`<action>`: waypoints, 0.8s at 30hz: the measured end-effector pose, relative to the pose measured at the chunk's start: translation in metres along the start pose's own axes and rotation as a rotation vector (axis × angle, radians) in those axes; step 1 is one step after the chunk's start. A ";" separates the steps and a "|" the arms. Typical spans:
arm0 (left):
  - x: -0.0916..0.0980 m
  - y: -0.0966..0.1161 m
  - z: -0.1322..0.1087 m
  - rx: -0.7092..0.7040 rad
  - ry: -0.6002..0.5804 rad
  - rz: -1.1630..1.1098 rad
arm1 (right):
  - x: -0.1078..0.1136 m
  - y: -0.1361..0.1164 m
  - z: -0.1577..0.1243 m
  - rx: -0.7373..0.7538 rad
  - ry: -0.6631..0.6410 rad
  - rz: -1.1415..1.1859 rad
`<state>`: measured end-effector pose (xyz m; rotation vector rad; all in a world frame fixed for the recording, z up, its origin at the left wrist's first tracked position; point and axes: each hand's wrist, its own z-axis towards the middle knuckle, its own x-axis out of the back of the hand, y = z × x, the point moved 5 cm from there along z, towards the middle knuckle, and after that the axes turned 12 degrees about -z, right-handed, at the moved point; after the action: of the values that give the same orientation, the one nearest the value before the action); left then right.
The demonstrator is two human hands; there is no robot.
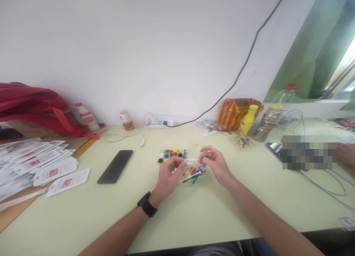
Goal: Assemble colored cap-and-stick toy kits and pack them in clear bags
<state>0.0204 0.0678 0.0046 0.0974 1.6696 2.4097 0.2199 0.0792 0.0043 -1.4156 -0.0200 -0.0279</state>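
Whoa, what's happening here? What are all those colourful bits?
Someone is using both hands on a little pile of colourful pieces, in what looks like clear plastic. The left hand and right hand are at either end of a thin white strip, just above the pile. Bright round pieces sit just beyond the left hand. A black phone lies off to the left.

Thin plastic bag [181, 181] between left hand [169, 172] and right hand [217, 164]: see-through
Small plastic pieces [197, 175] inside it: blue, white, green, yellow, red
Round plastic discs [166, 156] beyond left hand: red, yellow, green, white, blue, black
Flat rectangular phone [115, 167] left of left hand: black
Carrier bag [229, 113] beyond right hand: red-and-yellow stripes
Tabletop [91, 219] beneath both hands: pale yellow-green
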 end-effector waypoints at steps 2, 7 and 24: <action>0.002 0.002 0.001 0.003 0.010 -0.049 | 0.007 -0.001 0.003 0.022 -0.001 -0.006; 0.003 0.001 0.006 0.045 -0.045 -0.151 | 0.010 -0.005 0.003 0.060 -0.113 -0.076; 0.021 0.078 0.074 -0.091 -0.067 -0.062 | 0.041 -0.099 0.037 0.449 -0.006 -0.273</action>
<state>0.0026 0.1139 0.1025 0.1091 1.5095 2.4046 0.2578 0.1005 0.1095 -0.9560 -0.2123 -0.2313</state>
